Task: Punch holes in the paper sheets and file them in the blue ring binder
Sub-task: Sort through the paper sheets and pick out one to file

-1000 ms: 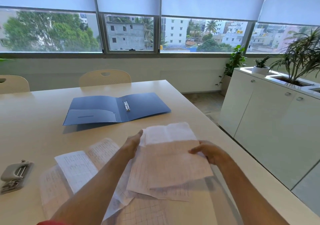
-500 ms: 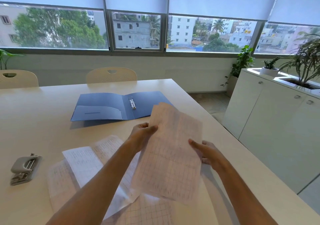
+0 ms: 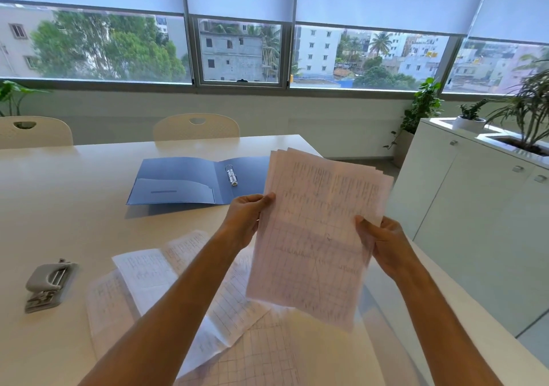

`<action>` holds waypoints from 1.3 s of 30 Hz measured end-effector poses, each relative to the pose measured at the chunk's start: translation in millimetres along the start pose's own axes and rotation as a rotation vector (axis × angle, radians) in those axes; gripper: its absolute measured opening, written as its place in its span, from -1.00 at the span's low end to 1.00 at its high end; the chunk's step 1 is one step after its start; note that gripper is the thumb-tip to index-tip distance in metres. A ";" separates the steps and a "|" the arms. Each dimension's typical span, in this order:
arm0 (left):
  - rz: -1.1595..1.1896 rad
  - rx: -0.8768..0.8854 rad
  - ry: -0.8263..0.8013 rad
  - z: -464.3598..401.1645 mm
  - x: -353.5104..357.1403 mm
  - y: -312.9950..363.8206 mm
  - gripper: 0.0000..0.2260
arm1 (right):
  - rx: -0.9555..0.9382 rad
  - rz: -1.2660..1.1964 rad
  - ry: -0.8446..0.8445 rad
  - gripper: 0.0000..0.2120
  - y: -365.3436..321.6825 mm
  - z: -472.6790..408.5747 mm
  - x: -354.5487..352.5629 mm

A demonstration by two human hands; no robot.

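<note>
From the head camera I see both arms reaching forward over the tabletop (image 3: 74,195). My left hand (image 3: 246,218) pinches the left edge of a small stack of paper sheets (image 3: 318,234), thumb on the near face, the other fingers hidden behind. My right hand (image 3: 383,243) grips the stack's right edge lower down, thumb across the front and fingers curled round the back. The stack is lifted clear of the tabletop, tilted with its top leaning right, and its upper edges are slightly fanned, so I count several sheets.

I will place everything else from the blue ring binder (image 3: 184,182). It lies open and flat toward the far side of the tabletop, its metal ring mechanism (image 3: 231,175) showing at the spine. The held stack overlaps the binder's right cover in view, nearer to me. More loose sheets (image 3: 142,278) lie spread on the tabletop on the near side of the binder, under my forearms. The grey hole punch (image 3: 47,284) sits well to the near left of the binder, apart from the loose sheets. Two pale chairs (image 3: 196,127) stand beyond the binder at the tabletop's far edge.
</note>
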State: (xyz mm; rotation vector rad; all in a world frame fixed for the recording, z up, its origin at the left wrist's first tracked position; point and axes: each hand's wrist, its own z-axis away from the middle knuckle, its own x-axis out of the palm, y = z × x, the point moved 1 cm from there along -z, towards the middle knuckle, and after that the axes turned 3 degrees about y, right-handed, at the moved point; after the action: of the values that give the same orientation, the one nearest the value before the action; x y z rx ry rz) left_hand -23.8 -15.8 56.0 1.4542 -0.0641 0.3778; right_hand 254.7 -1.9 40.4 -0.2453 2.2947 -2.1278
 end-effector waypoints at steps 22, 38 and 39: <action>-0.047 0.132 -0.034 6.1 -2.2 17.8 -0.87 | -0.272 -0.069 0.166 -0.60 -33.3 6.2 -38.4; -0.079 0.174 -0.152 15.0 17.5 29.3 -0.85 | -0.206 -0.324 0.095 -0.82 -32.3 -8.1 -25.2; -0.086 0.180 -0.160 16.1 19.6 28.6 -0.84 | -0.190 -0.308 0.096 -0.85 -32.0 -9.6 -20.5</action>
State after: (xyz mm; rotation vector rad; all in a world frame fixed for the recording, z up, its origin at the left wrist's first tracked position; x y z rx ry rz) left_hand -10.7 -25.4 90.6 1.6580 -0.0976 0.2005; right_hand 277.6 7.8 70.8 -0.5422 2.6719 -2.0850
